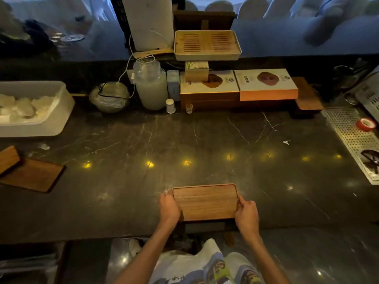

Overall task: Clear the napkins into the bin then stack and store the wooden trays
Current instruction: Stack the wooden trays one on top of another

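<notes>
A rectangular wooden tray with a raised rim is at the near edge of the dark marble counter. My left hand grips its left end and my right hand grips its right end. Nothing lies in the tray. Another flat wooden tray rests on the counter at the far left, and a third wooden tray leans tilted over its left end. A white bin at the back left holds several crumpled white napkins.
Along the back stand a large glass jar, a covered bowl, a small white cup, flat boxes and a slatted tea tray. A perforated metal drain tray with red tape is at the right.
</notes>
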`<act>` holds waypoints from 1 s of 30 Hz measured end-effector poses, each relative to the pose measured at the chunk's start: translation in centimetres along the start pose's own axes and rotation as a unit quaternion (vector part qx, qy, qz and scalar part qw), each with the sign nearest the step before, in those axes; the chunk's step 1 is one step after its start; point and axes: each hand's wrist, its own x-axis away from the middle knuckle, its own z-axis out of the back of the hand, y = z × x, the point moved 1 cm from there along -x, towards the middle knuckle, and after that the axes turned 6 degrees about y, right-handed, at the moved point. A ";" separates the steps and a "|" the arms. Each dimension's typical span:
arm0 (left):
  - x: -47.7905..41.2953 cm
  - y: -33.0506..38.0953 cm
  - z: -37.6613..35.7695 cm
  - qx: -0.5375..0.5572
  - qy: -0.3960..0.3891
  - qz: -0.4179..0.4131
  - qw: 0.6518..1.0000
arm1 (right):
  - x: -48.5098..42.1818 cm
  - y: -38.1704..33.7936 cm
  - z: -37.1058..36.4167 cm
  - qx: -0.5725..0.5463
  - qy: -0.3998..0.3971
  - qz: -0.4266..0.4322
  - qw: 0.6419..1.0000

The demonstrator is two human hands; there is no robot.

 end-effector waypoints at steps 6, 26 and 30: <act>0.3 -0.2 -0.2 0.051 0.019 -0.019 0.998 | -0.3 0.4 0.0 -0.008 -0.004 0.001 1.000; 1.0 -1.9 0.5 0.096 -0.024 -0.046 0.994 | -0.6 1.3 0.0 -0.066 -0.010 -0.034 0.997; 1.3 -2.4 0.3 0.103 -0.021 -0.040 0.994 | -0.8 1.3 0.0 -0.061 -0.019 -0.025 0.998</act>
